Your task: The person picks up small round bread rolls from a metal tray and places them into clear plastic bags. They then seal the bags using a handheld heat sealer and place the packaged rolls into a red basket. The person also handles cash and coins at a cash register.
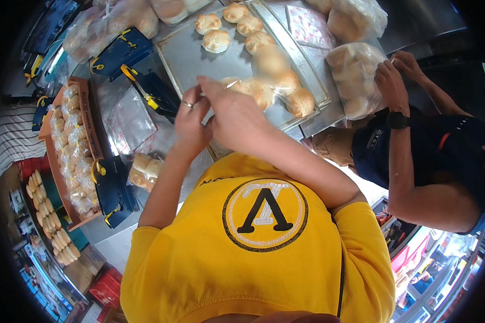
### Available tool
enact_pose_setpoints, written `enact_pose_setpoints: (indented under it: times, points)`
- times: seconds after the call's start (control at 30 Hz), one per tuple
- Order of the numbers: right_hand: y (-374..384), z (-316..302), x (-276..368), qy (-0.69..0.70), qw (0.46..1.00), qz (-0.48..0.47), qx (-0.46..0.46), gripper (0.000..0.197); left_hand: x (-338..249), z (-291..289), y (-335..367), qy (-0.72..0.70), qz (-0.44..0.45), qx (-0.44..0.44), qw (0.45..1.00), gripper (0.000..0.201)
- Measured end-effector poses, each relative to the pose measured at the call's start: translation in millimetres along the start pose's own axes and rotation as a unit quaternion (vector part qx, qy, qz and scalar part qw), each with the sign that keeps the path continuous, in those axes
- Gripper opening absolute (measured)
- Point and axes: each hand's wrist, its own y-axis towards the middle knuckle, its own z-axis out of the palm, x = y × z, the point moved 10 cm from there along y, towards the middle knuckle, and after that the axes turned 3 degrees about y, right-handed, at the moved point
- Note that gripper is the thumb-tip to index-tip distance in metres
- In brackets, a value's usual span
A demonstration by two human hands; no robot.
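Centrally, the left hand (191, 121) and the right hand (233, 116) are shown raised together above the near edge of a metal baking tray (191, 59). A clear plastic bag of bread rolls (269, 81) is seen just beyond the right hand, lying over the tray; its neck appears to be pinched between the fingertips of both hands, though the exact grip is hidden by the hands themselves. The left hand, bearing a ring, is held curled with the fingers drawn together; the right hand is arched over it, fingers pressed close. For a neat closure, the bag neck is best gathered tightly and kept clear of the rolls, so that none is crushed. Loose rolls (216, 40) are left at the tray's far end. Another person's hands (390, 81) are occupied with a separate filled bag (355, 81) to the right.
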Motion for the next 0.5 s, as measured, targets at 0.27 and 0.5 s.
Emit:
enact_pose_setpoints:
  times: [0.27, 0.5]
  points:
    - [-8, -17, -21, 0.141, 0.988, 0.056, -0.016, 0.068, -11, 28, 25, -0.036, -0.012, 0.114, 0.993, 0.034]
    - [-26, -63, -32, 0.36, 0.92, 0.157, 0.006, 0.068, -59, 39, 51, 0.033, 0.088, 0.261, 0.961, 0.03]
